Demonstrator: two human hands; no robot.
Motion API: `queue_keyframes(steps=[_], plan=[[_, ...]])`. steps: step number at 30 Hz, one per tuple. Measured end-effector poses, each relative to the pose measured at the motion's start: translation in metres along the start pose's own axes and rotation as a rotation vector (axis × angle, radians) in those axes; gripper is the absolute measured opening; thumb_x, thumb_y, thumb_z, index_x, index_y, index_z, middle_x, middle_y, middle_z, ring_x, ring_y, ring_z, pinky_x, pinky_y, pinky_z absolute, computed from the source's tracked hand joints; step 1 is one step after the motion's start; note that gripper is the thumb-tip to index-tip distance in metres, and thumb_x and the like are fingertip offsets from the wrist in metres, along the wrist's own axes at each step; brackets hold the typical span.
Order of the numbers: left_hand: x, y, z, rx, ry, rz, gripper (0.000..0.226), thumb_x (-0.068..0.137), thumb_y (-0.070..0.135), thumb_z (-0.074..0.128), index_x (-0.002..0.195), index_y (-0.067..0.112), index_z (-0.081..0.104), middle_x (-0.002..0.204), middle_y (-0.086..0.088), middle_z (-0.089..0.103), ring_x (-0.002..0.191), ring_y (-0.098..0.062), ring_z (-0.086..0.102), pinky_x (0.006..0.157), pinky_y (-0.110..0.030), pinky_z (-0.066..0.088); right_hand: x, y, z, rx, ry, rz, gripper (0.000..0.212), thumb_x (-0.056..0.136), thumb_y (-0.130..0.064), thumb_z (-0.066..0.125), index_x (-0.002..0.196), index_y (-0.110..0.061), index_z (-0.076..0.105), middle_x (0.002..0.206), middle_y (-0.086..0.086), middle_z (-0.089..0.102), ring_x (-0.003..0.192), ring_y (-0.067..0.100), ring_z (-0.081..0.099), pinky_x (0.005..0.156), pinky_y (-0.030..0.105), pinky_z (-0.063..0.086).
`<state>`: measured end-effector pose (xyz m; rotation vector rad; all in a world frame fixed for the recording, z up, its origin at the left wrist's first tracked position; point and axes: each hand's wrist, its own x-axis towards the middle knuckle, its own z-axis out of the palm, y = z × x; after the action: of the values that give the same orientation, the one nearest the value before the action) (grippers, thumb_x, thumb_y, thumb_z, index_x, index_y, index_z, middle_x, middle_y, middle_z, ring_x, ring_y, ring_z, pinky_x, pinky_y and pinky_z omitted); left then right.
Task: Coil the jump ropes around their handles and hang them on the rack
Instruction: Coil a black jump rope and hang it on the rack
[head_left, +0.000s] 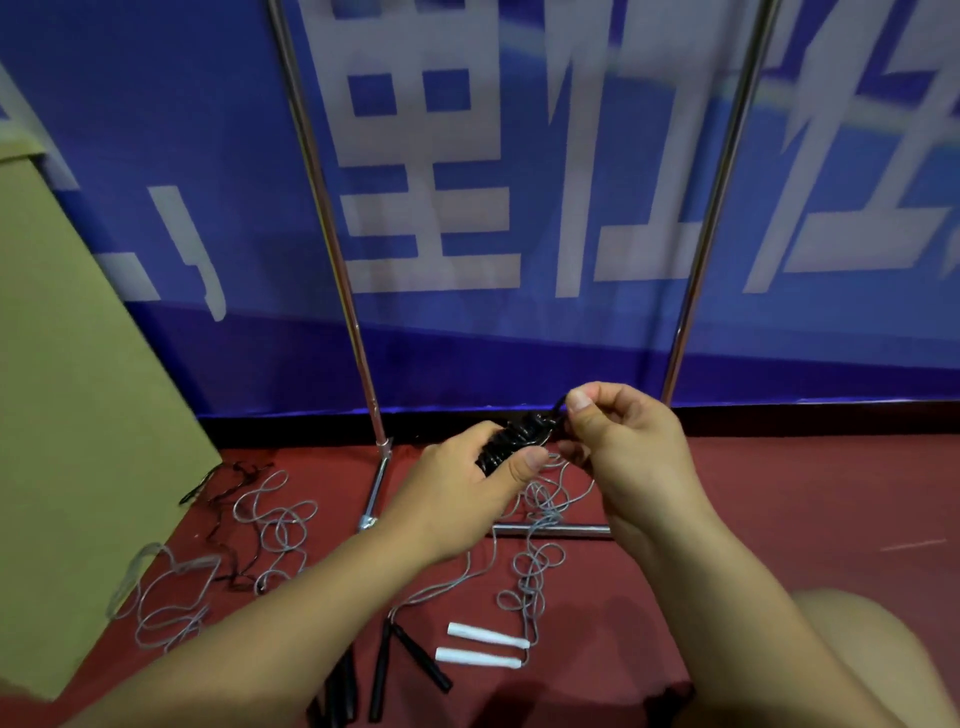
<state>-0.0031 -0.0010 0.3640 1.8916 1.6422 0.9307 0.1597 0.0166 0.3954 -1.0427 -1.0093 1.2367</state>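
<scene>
My left hand grips a black jump rope bundle, its cord coiled around the handles. My right hand pinches the loose end of the black cord at the bundle's upper right. Both hands are held above the red floor, in front of the metal rack, whose two uprights rise behind them. On the floor below lie loose grey ropes, two white handles and a pair of black handles.
A cardboard box stands at the left. A blue banner covers the wall behind the rack. More tangled grey and black cords lie by the box. The rack's base bar runs along the floor. My knee shows at lower right.
</scene>
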Motion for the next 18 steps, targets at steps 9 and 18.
queue_keyframes(steps=[9, 18], plan=[[0.067, 0.059, -0.022, 0.010, -0.032, 0.067, 0.055, 0.074, 0.084, 0.043, 0.093, 0.034, 0.056, 0.067, 0.014, 0.061, 0.061, -0.001, 0.056, 0.061, -0.030, 0.046, 0.058, -0.090, -0.011, 0.026, -0.117, 0.089, 0.018, 0.093, 0.000, 0.060, 0.101, -0.017, 0.061, 0.091, 0.005, 0.071, 0.082, 0.018, 0.066, 0.069, 0.033, 0.051], [0.171, 0.155, -0.075, -0.010, 0.035, 0.237, 0.053, 0.070, 0.088, 0.039, 0.091, 0.041, 0.050, 0.073, 0.006, 0.062, 0.064, -0.009, 0.057, 0.056, -0.028, 0.041, 0.116, -0.218, 0.002, 0.033, 0.007, -0.216, 0.027, 0.096, 0.005, 0.052, 0.102, -0.021, 0.055, 0.080, 0.007, 0.066, 0.079, 0.020, 0.064, 0.070, 0.034, 0.049]])
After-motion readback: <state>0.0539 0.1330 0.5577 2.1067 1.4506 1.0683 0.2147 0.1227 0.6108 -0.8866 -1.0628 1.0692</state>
